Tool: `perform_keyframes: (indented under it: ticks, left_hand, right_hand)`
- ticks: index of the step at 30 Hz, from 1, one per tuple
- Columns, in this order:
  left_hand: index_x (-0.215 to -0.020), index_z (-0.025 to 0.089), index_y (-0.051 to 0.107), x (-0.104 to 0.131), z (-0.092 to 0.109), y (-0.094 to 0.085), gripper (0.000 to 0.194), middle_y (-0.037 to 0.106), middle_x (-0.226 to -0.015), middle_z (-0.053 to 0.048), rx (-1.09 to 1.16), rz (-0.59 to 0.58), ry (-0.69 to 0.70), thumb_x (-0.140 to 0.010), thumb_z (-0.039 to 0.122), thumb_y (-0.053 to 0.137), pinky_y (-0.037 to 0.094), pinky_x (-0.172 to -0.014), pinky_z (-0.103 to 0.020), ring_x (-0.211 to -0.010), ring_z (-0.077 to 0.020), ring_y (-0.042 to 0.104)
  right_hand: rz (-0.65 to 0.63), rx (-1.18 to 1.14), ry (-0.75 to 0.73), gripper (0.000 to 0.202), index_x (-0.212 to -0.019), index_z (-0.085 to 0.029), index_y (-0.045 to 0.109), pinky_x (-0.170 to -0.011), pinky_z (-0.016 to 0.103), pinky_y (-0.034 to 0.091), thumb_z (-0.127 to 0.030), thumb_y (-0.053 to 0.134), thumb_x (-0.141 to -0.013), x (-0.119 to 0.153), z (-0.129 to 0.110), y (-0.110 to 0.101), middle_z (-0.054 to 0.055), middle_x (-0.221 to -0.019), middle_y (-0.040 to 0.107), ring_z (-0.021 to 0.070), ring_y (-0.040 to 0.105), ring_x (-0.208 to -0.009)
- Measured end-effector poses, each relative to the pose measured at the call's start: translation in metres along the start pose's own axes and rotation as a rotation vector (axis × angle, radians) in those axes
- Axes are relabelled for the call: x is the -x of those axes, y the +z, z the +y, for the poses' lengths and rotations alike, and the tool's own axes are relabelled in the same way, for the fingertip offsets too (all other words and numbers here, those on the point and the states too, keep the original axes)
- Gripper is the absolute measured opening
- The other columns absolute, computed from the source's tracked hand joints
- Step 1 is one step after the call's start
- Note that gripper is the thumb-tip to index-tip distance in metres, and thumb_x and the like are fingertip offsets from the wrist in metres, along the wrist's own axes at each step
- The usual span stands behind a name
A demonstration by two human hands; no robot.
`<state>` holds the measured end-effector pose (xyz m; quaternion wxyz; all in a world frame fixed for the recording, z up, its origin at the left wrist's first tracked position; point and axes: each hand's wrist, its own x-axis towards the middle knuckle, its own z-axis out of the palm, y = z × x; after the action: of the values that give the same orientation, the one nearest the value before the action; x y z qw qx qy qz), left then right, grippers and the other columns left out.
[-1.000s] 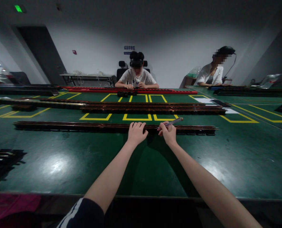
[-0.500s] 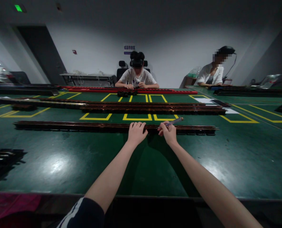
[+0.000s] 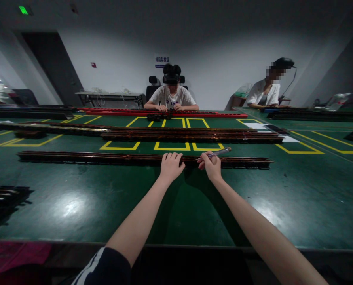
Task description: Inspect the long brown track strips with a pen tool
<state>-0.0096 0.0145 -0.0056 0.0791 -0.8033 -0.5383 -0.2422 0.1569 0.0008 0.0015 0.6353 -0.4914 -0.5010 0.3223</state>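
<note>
Across the middle of the long, dark, copper-edged strip bundle (image 3: 90,158) on the green table (image 3: 105,198), my left hand (image 3: 171,168) rests, seemingly steadying it, grip unclear, while my right hand (image 3: 212,168) pinches a slim, translucent pen-like tool (image 3: 221,152).

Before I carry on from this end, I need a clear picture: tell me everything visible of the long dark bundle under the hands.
The long dark bundle is narrow and straight, with thin coppery lines along its length; its material is unclear. It lies crosswise on the green table, a thin tip jutting from its right end. The left hand rests over its middle; the right hand holds a pen-like tool at it, exact tip contact unclear.
</note>
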Motion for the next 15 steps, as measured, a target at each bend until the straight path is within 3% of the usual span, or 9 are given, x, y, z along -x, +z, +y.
perform_keyframes:
  ticks: [15]
  left_hand:
    - [-0.122, 0.019, 0.058, 0.0004, 0.0012, -0.0007, 0.037, 0.065, -0.118, -0.009, -0.02, -0.013, -0.005, -0.092, 0.031, 0.041, 0.038, -0.103, -0.044, -0.112, -0.0244, 0.056]
  right_hand:
    - [0.021, -0.007, 0.009, 0.023, -0.069, -0.018, 0.054, -0.035, 0.02, 0.044, -0.04, 0.06, -0.076, 0.0004, 0.0001, 0.0019, 0.001, -0.055, 0.063, 0.0105, 0.055, -0.038]
